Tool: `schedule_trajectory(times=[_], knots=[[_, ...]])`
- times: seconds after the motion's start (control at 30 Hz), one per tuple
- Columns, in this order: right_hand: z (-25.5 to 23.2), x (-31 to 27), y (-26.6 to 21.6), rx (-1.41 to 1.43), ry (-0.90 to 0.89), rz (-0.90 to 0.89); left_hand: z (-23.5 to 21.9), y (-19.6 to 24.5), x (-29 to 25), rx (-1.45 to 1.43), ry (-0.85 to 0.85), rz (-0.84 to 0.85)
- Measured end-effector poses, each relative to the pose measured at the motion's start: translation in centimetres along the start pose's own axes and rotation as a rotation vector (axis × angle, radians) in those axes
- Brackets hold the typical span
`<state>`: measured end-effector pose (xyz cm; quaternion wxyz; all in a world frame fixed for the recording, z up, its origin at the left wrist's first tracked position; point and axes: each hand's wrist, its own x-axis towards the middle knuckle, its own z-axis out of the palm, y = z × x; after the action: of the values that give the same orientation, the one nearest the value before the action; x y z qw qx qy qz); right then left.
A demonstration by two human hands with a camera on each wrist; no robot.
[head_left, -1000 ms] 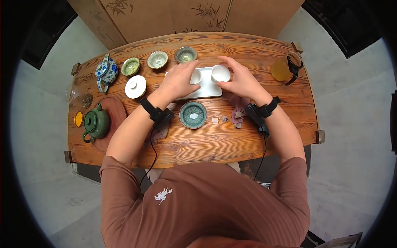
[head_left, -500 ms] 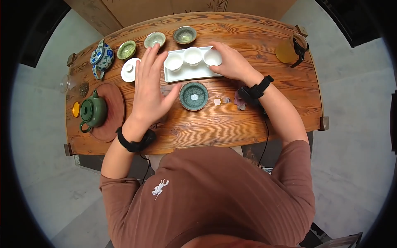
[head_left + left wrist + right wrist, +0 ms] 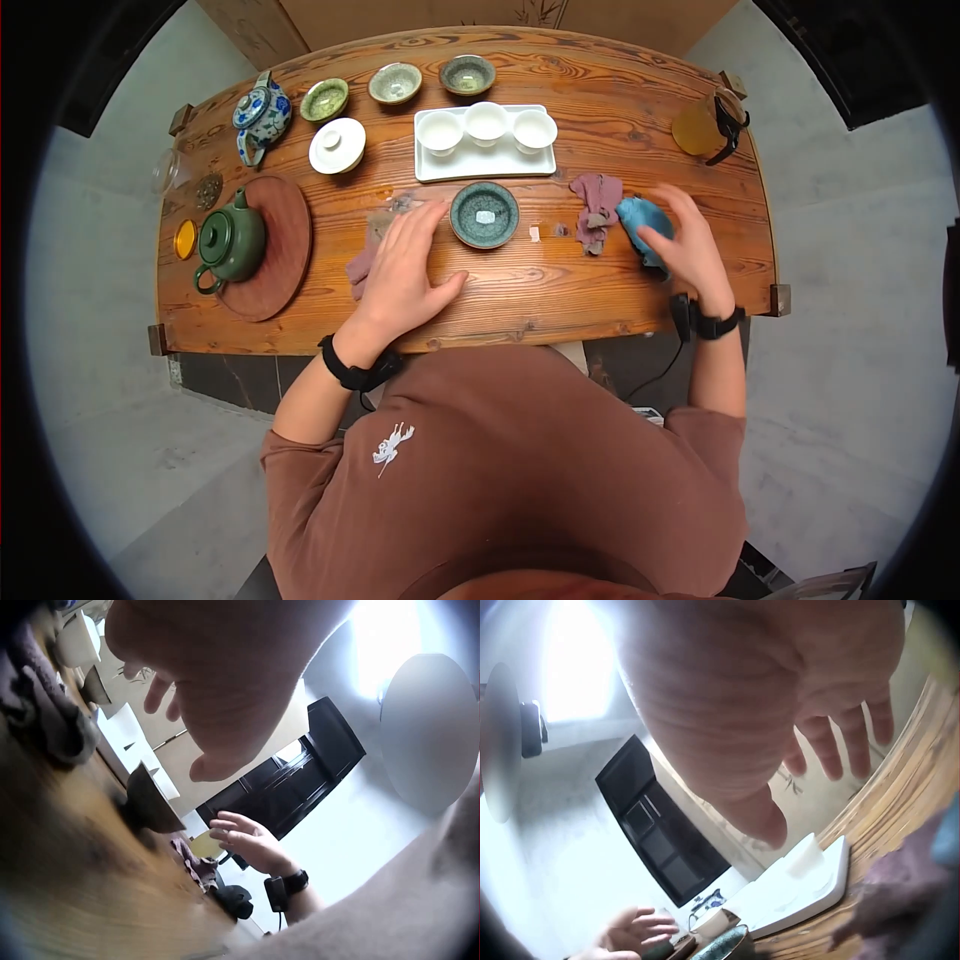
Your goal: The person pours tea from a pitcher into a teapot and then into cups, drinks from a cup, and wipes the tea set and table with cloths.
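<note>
My left hand [image 3: 402,283] is spread with relaxed fingers just left of the dark green bowl [image 3: 484,215], holding nothing; a mauve and tan cloth [image 3: 362,268] lies partly under or behind it. At the right, my right hand [image 3: 692,250] has its fingers loosely extended over the edge of a blue cloth-like item [image 3: 645,228]; whether they touch, I cannot tell. Three white cups, one of them the middle cup [image 3: 486,122], stand in a row on the white tray [image 3: 484,170]. In the left wrist view the bowl [image 3: 155,801] stands beyond my left hand [image 3: 217,675].
A green teapot [image 3: 232,240] stands on a round wooden board [image 3: 285,270] at the left, with a blue-and-white teapot [image 3: 263,118] behind. A white lidded bowl [image 3: 338,146] and several small bowls line the back. A glass pitcher [image 3: 695,128] is at the right; a mauve cloth [image 3: 597,208] lies centre-right.
My right hand has let go of the right cup and moved right and nearer, beside the blue item. My left hand has left the cups and come down beside the green bowl.
</note>
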<state>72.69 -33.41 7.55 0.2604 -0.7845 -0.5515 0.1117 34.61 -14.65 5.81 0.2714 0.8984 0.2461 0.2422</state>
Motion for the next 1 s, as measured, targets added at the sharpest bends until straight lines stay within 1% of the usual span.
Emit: schedule_trajectory(times=[0.03, 0.07, 0.13, 0.2, 0.27, 0.37, 0.4, 0.47, 0.57, 0.63, 0.67, 0.7, 0.77, 0.87, 0.97, 1.0], knots=[[0.4, -1.7, 1.2, -0.025, 0.022, 0.043, 0.4, 0.4, 0.3, -0.033, -0.015, -0.001], [0.8, -3.1, 1.6, -0.067, 0.038, 0.045, 0.7, 0.6, 0.8, 0.002, -0.058, 0.010], [1.7, -5.8, 2.2, -0.146, 0.071, 0.060, 1.7, 1.3, 1.8, 0.022, -0.061, 0.035], [3.1, -7.1, 3.1, -0.159, 0.146, 0.036, 2.8, 1.6, 2.7, 0.072, -0.059, 0.058], [3.5, -7.5, 2.8, -0.195, 0.227, -0.006, 3.9, 1.5, 3.4, 0.109, -0.044, 0.073], [2.2, -7.2, 1.2, -0.084, 0.159, 0.201, 4.8, 1.1, 4.0, 0.172, -0.046, 0.055], [1.9, -6.9, 0.2, 0.034, 0.197, 0.221, 5.0, 0.9, 4.2, 0.190, -0.040, 0.048], [1.6, -5.7, -3.4, 0.273, 0.263, 0.258, 5.3, 0.5, 4.6, 0.208, -0.030, 0.041], [3.1, -3.7, -7.5, 0.281, 0.354, 0.052, 5.4, 0.0, 4.8, 0.189, -0.033, 0.024], [5.5, -1.7, -8.4, 0.065, 0.380, -0.206, 5.4, -0.2, 4.8, 0.148, -0.052, -0.018], [6.7, -0.9, -8.7, -0.071, 0.340, -0.271, 5.2, -0.1, 4.8, 0.127, -0.055, -0.029], [7.6, -0.6, -9.4, -0.134, 0.283, -0.279, 5.0, 0.1, 4.8, 0.107, -0.055, -0.041], [9.7, 0.2, -9.8, -0.261, 0.025, -0.192, 4.3, 0.3, 4.5, 0.077, -0.051, -0.054], [12.1, 0.3, -9.9, -0.117, 0.050, -0.268, 2.7, 1.0, 3.0, 0.040, -0.022, -0.061], [11.9, -1.0, -11.3, -0.129, -0.137, -0.238, 1.1, 1.9, 0.8, -0.016, -0.077, -0.080], [12.1, -1.7, -11.5, -0.124, -0.157, -0.303, 0.9, 2.0, -0.1, 0.016, -0.037, -0.023]])
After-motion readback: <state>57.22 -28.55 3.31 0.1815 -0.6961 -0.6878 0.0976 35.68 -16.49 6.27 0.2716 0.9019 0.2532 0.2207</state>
